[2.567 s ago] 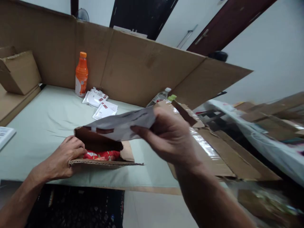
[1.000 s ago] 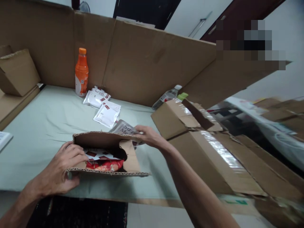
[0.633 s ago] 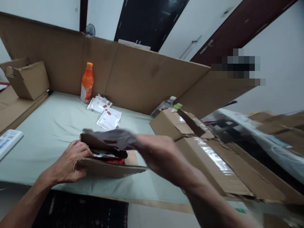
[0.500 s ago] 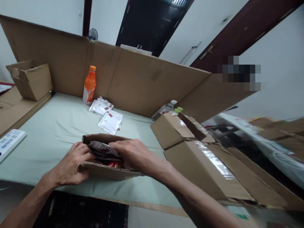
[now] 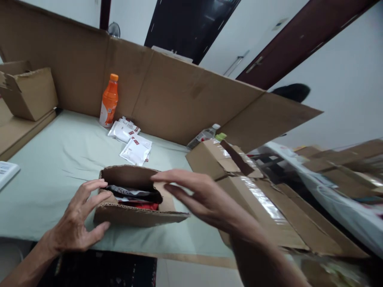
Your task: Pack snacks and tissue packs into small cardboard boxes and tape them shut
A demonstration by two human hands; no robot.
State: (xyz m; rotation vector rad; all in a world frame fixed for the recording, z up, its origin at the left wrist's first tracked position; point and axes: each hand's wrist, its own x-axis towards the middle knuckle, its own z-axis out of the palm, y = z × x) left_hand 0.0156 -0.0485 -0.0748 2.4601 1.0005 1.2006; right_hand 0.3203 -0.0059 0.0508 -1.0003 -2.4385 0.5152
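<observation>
An open cardboard box [image 5: 140, 217] stands near the front edge of the green cloth. Dark and white packets [image 5: 128, 192] lie inside it, with something red [image 5: 146, 206] beneath or in front of them. My left hand [image 5: 79, 217] is at the box's left end, fingers spread, the fingertips touching or very close to its edge. Over the far right corner reaches my right hand [image 5: 194, 195], its fingers stretched out and its fingertips at the rim. Nothing shows in its grasp; the thumb is hidden. Behind the box lie white sachets [image 5: 136, 149].
An orange bottle [image 5: 109, 101] stands against the cardboard screen [image 5: 176, 95]. Larger cardboard boxes [image 5: 251, 211] and a clear bottle [image 5: 206, 134] are at the right. At the left are a small open box [image 5: 37, 95] and a white object [image 5: 7, 173].
My left hand has loosened from the box wall and spread its fingers. The right hand has come out of the box to its right corner, leaving the packet lower inside.
</observation>
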